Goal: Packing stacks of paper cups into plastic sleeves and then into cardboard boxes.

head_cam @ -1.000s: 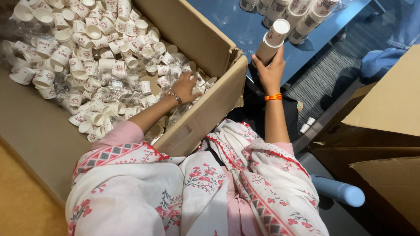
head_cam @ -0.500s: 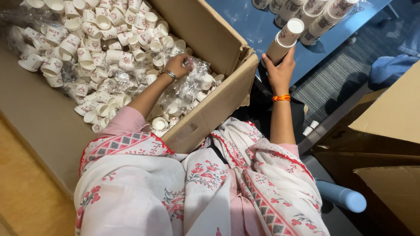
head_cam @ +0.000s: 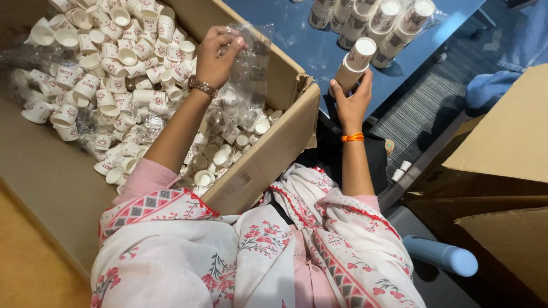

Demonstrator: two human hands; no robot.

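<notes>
Overhead, clear plastic sleeve (head_cam: 246, 80) pinched in left fingers (head_cam: 220, 43) — cup stack (head_cam: 353, 67) gripped in right fingers (head_cam: 365, 82).

Over the big cardboard box (head_cam: 268, 165), the person's left hand (head_cam: 220, 54) pinches a clear plastic bag (head_cam: 248, 80) and holds it above the loose paper cups (head_cam: 114, 74) heaped inside. Just outside the box's right wall, the right hand (head_cam: 351, 102) grips a stack of cups (head_cam: 353, 68), tilted toward more wrapped stacks (head_cam: 371, 20) on the blue table (head_cam: 297, 40).

Loose cups (head_cam: 114, 80) lie in the cardboard box (head_cam: 268, 154), left of the table (head_cam: 308, 45) apparently bearing cup stacks (head_cam: 371, 23).
</notes>
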